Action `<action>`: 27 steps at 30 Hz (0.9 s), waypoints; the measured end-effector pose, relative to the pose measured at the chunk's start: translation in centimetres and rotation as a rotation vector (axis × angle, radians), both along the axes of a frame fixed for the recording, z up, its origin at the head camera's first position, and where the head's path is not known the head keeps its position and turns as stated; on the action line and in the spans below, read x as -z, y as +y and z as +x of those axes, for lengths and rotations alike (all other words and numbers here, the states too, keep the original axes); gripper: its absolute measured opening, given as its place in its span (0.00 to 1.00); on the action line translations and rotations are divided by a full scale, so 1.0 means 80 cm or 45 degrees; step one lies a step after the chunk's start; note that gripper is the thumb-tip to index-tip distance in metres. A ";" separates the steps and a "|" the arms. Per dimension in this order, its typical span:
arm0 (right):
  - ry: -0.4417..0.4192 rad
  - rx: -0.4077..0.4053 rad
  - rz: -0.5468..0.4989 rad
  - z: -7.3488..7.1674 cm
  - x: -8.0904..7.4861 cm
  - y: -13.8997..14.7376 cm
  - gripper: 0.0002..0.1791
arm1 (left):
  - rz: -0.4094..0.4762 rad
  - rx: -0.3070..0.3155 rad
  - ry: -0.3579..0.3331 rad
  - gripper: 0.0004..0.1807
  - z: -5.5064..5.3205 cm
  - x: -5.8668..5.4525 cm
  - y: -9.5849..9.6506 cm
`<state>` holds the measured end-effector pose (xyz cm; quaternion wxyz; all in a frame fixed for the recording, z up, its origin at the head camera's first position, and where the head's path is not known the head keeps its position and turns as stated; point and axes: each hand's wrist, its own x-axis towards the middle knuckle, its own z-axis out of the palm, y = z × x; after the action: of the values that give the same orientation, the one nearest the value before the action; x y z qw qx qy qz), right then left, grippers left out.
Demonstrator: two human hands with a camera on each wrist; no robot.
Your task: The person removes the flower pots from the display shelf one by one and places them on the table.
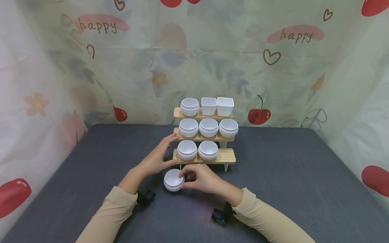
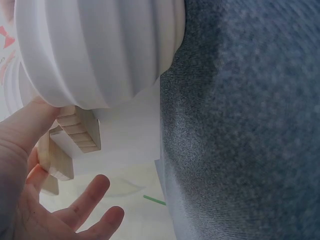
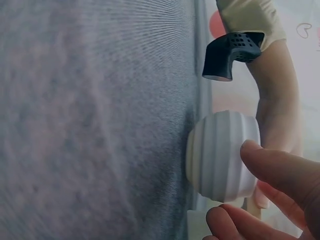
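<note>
A small round white bowl [image 1: 173,180] with ridged sides stands upright on the table, in front of a wooden three-step display stand [image 1: 227,156]. My right hand [image 1: 202,178] pinches the bowl at its right side, fingertips right at the rim; in the right wrist view, the thumb [image 3: 262,152] lies against the ridged wall [image 3: 224,155]. With fingers spread, my left hand [image 1: 156,158] is at the stand's left side, thumb by the bottom step and fingertips by the middle one. The left wrist view shows the bowl [image 2: 100,45] large in front of the stand's white side support [image 2: 130,130].
Two round bowls [image 1: 208,150] sit on the bottom step, with bare wood at its right end. Three more [image 1: 208,127] fill the middle step. The top step carries a round bowl [image 1: 189,107] and two square ones [image 1: 225,107]. A patterned curtain [image 1: 194,67] hangs behind the dark table [image 1: 288,168].
</note>
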<state>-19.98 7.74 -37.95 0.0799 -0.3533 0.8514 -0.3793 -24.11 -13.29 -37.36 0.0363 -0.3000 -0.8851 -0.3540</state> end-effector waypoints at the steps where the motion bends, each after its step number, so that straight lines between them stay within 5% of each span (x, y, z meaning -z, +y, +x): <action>1: 0.002 0.000 -0.005 0.000 -0.001 0.001 0.14 | 0.000 0.000 0.001 0.46 0.000 0.000 0.000; 27: 0.004 0.058 -0.115 0.010 -0.027 0.032 0.16 | 0.002 0.000 0.011 0.45 -0.001 0.002 -0.002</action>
<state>-19.22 10.26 -35.81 0.0538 -0.3376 0.8415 -0.4183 -24.20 -13.45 -37.50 0.0404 -0.3017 -0.8845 -0.3535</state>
